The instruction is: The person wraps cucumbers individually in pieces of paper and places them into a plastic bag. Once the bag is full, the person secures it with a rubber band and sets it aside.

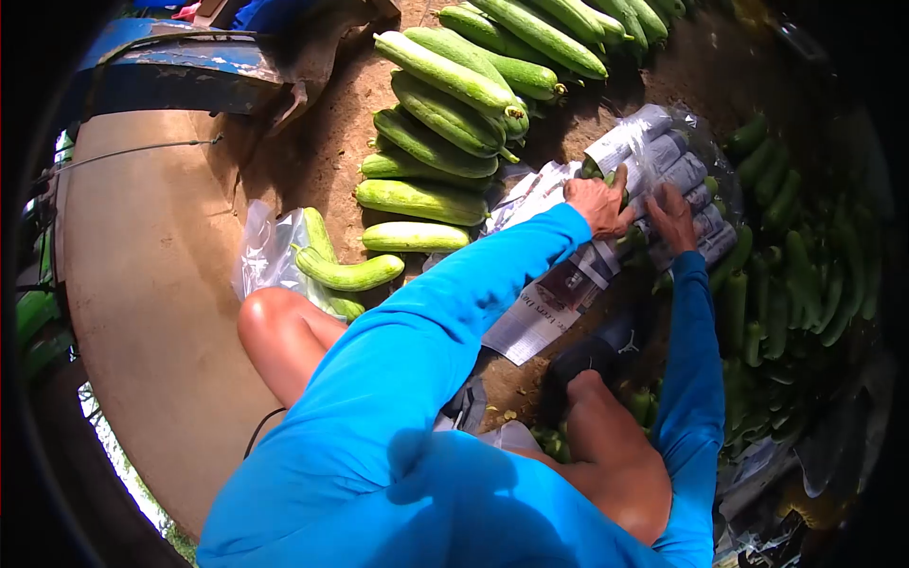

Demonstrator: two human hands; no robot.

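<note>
Several newspaper-wrapped rolls (pixel 684 174) lie side by side, with green cucumber ends showing at some of them. Clear plastic partly covers the bundle. My left hand (pixel 598 204) is closed at the bundle's near left side, its thumb and forefinger around the end of a wrapped cucumber. Facing it, my right hand (pixel 671 220) bends its fingers over the neighbouring rolls. The palms and part of the grip are hidden. Loose newspaper sheets (pixel 530 325) lie on the ground below my left wrist.
A curved row of large cucumbers (pixel 426 201) lies on the dirt ahead. More green vegetables (pixel 772 293) are piled in shade at right. A clear plastic bag (pixel 270 248) with cucumbers beside it lies near my left knee. A tan panel (pixel 142 312) and blue metal frame (pixel 180 66) stand left.
</note>
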